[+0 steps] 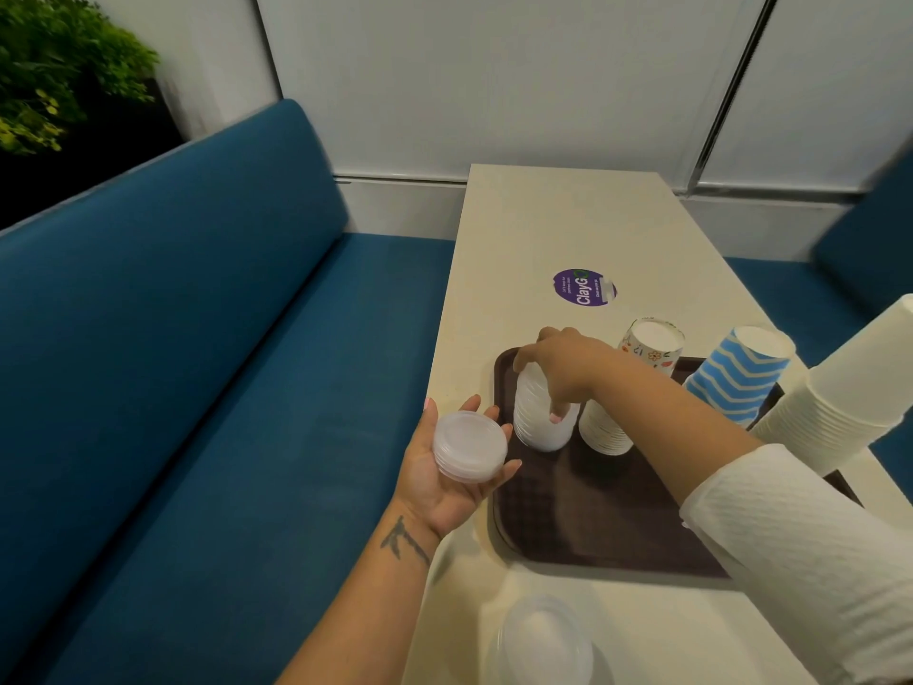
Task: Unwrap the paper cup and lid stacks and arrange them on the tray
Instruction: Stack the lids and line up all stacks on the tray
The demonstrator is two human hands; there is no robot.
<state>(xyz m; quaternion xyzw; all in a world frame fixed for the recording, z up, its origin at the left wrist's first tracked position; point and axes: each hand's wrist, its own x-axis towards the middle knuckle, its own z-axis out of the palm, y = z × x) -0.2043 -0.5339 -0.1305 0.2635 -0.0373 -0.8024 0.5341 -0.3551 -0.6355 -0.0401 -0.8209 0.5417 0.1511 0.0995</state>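
The left hand (444, 467) lies palm up just off the left edge of the brown tray (593, 526), fingers spread loosely under a short stack of clear lids (469, 446) resting on the palm. The right hand (558, 368) reaches across the tray and grips a taller lid stack (536, 417) from above, fingers curled down its sides (the stack stands at the tray's far left). Just beside it stands a white cup stack (605, 430). A floral cup stack (652, 344), a blue-striped cup stack (736, 373) and a tall plain white stack (840, 393) rise to the right. More clear lids (543, 640) sit blurred on the cream table (568, 229) near the camera.
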